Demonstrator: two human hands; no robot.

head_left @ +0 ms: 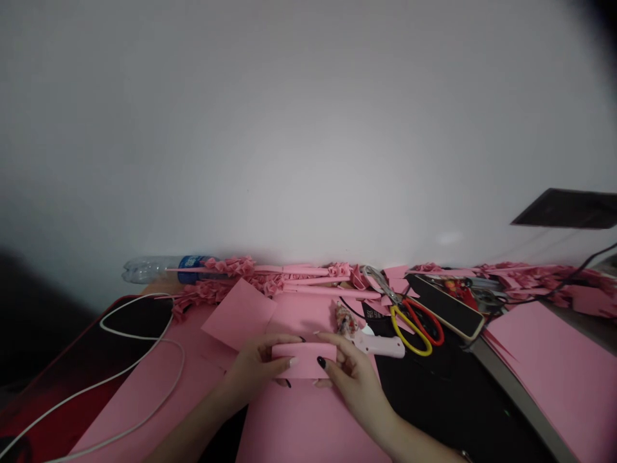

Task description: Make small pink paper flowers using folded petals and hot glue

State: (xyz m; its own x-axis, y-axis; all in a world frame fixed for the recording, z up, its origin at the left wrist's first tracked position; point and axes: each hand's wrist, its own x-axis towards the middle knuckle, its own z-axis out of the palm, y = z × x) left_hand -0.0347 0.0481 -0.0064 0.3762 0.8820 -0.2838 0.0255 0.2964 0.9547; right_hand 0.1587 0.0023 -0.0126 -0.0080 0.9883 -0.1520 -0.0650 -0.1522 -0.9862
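A strip of pink paper [304,364], folded or rolled along its upper edge, is stretched level between both hands. My left hand [263,365] pinches its left end, thumb in front and fingers behind. At the right end, my right hand [354,370] grips it the same way. Beneath the hands lies a larger pink sheet [308,424]. Just beyond my right hand rests a white-handled tool [383,346] with a colourful decorated part at its other end; its kind is unclear. A square pink sheet [241,313] lies past my left hand.
Scissors [414,325] with red and yellow handles lie beside a phone [450,305]. Crumpled pink paper pieces [231,267] and a plastic bottle [154,269] line the wall. A white cable [130,370] loops at left. Pink sheets [559,373] are stacked at right.
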